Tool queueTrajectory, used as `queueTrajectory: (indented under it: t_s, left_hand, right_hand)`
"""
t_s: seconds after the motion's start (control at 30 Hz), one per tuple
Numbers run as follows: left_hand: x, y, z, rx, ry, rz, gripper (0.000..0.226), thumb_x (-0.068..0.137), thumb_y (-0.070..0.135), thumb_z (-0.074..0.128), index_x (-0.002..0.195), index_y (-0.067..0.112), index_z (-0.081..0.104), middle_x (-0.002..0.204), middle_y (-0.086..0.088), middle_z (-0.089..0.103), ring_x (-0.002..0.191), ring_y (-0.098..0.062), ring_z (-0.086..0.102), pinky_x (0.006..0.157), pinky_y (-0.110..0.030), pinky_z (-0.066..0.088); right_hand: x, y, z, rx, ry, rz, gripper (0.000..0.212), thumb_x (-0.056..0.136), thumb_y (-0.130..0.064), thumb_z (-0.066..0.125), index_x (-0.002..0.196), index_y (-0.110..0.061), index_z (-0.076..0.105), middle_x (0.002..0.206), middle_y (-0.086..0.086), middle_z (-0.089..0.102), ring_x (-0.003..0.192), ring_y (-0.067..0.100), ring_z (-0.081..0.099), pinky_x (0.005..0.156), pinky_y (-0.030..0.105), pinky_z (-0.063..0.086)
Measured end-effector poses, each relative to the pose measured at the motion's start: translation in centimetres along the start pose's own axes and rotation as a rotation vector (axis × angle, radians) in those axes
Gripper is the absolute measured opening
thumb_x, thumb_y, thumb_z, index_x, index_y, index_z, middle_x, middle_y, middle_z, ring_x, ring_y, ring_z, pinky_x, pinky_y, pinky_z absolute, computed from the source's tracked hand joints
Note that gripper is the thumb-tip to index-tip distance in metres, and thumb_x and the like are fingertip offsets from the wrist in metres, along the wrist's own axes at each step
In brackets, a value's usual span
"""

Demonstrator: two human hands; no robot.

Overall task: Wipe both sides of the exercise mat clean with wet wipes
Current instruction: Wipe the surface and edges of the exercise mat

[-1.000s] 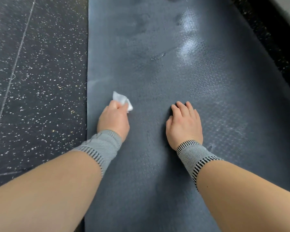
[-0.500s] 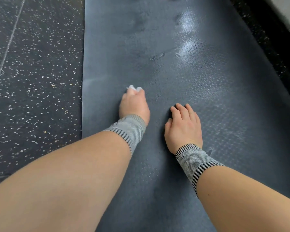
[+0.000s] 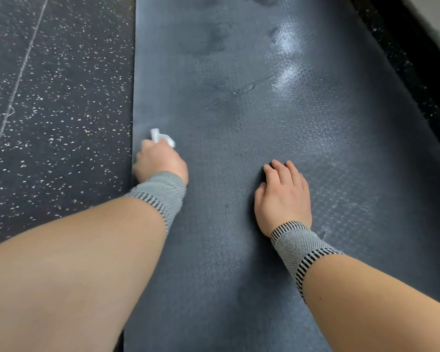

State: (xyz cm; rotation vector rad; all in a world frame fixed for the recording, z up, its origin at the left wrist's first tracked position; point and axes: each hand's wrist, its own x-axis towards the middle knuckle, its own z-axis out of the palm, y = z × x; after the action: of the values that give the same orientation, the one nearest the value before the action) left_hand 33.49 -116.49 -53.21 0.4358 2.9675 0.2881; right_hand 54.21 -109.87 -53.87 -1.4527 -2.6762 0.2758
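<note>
Fingers of the left hand (image 3: 160, 162) are bunched round a wadded wet wipe (image 3: 161, 138) at the mat (image 3: 239, 123)'s left edge; right hand (image 3: 283, 196) rests flat-ish, fingers together. Mat lies on the floor (image 3: 56, 97), looks floppy and grippy, so probably lift an edge to flip it.

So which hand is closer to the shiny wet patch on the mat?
The right hand. It rests on the mat, below the shiny patch and almost in line with it. The left hand, holding the wipe, is at the mat's left edge, farther away.

The mat (image 3: 239, 123) lies on the floor (image 3: 61, 85); the left hand (image 3: 158, 161) with wipe (image 3: 160, 138) sits at its left edge, the right hand (image 3: 285, 196) mid-mat.
</note>
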Motion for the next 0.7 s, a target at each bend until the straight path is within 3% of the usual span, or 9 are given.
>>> queueTrajectory:
  t_s: [0.13, 0.17, 0.23, 0.27, 0.37, 0.47, 0.57, 0.63, 0.7]
  left_hand:
    - [-4.4, 5.6, 1.6, -0.119, -0.107, 0.345, 0.014, 0.096, 0.018, 0.047, 0.087, 0.02, 0.058, 0.104, -0.009, 0.06, 0.1, -0.034, 0.059, 0.085, -0.037, 0.047]
    - [-5.8, 6.6, 1.8, -0.113, -0.136, 0.464, 0.012, 0.095, 0.019, 0.049, 0.087, 0.022, 0.058, 0.103, -0.009, 0.059, 0.099, -0.033, 0.059, 0.082, -0.036, 0.046]
    - [-7.7, 7.4, 1.8, -0.048, -0.142, 0.683, 0.021, 0.093, 0.017, 0.051, 0.111, 0.021, 0.06, 0.112, -0.009, 0.056, 0.101, -0.031, 0.057, 0.081, -0.036, 0.044]
    - [-7.6, 7.0, 1.7, -0.065, -0.138, 0.71, 0.027, 0.093, 0.017, 0.051, 0.119, 0.02, 0.058, 0.115, -0.009, 0.055, 0.102, -0.031, 0.057, 0.082, -0.037, 0.044]
    - [-4.4, 4.7, 1.0, -0.019, -0.056, 0.647, 0.029, 0.091, 0.013, 0.051, 0.119, 0.016, 0.058, 0.117, -0.013, 0.055, 0.1, -0.035, 0.057, 0.078, -0.037, 0.045]
    - [-0.6, 0.9, -0.4, 0.097, 0.032, 0.416, 0.031, 0.091, 0.012, 0.051, 0.121, 0.015, 0.059, 0.122, -0.015, 0.053, 0.1, -0.038, 0.057, 0.073, -0.036, 0.039]
    - [1.7, -1.4, -1.0, 0.079, 0.047, 0.118, 0.027, 0.091, 0.014, 0.056, 0.118, 0.016, 0.061, 0.105, -0.009, 0.044, 0.086, -0.031, 0.053, 0.068, -0.035, 0.037]
    - [1.2, -0.6, -0.4, 0.071, 0.024, 0.09, 0.028, 0.09, 0.011, 0.054, 0.118, 0.014, 0.059, 0.104, -0.01, 0.045, 0.085, -0.031, 0.053, 0.068, -0.036, 0.038]
    - [-0.7, 1.6, 0.3, 0.034, 0.007, 0.196, 0.028, 0.09, 0.009, 0.049, 0.117, 0.01, 0.059, 0.115, -0.018, 0.054, 0.098, -0.038, 0.057, 0.074, -0.039, 0.042]
  right_hand:
    - [0.1, 0.1, 0.1, -0.007, -0.016, -0.005, 0.047, 0.092, -0.029, 0.036, 0.136, -0.015, 0.046, 0.146, 0.003, 0.041, 0.14, 0.026, 0.024, 0.115, 0.039, 0.016]
    - [0.1, 0.2, 0.0, -0.006, -0.019, -0.005, 0.047, 0.093, -0.029, 0.037, 0.136, -0.015, 0.046, 0.146, 0.002, 0.04, 0.141, 0.026, 0.023, 0.115, 0.039, 0.016]
    - [0.1, 0.2, 0.0, -0.001, -0.023, -0.005, 0.046, 0.094, -0.028, 0.036, 0.137, -0.015, 0.046, 0.147, 0.003, 0.04, 0.141, 0.025, 0.023, 0.115, 0.038, 0.015]
    - [0.0, 0.2, 0.0, 0.001, -0.023, -0.005, 0.046, 0.094, -0.028, 0.036, 0.137, -0.014, 0.046, 0.147, 0.003, 0.04, 0.141, 0.025, 0.023, 0.115, 0.038, 0.015]
    - [0.1, 0.3, 0.0, -0.003, -0.03, -0.006, 0.047, 0.093, -0.029, 0.035, 0.137, -0.015, 0.045, 0.147, 0.001, 0.039, 0.141, 0.025, 0.022, 0.115, 0.038, 0.014]
    - [0.1, 0.2, 0.0, -0.001, -0.024, -0.004, 0.047, 0.093, -0.03, 0.034, 0.136, -0.015, 0.046, 0.146, 0.001, 0.04, 0.141, 0.026, 0.023, 0.115, 0.039, 0.015]
    - [0.1, 0.1, 0.1, -0.005, -0.019, 0.001, 0.048, 0.093, -0.031, 0.034, 0.136, -0.015, 0.046, 0.146, 0.002, 0.041, 0.14, 0.026, 0.024, 0.115, 0.04, 0.016]
    - [0.1, 0.1, 0.1, -0.008, -0.02, 0.0, 0.048, 0.092, -0.031, 0.034, 0.136, -0.015, 0.046, 0.146, 0.002, 0.041, 0.14, 0.026, 0.024, 0.114, 0.039, 0.016]
    - [0.1, 0.1, 0.1, -0.01, -0.023, -0.002, 0.048, 0.092, -0.031, 0.033, 0.136, -0.016, 0.046, 0.146, 0.001, 0.04, 0.14, 0.026, 0.023, 0.114, 0.038, 0.015]
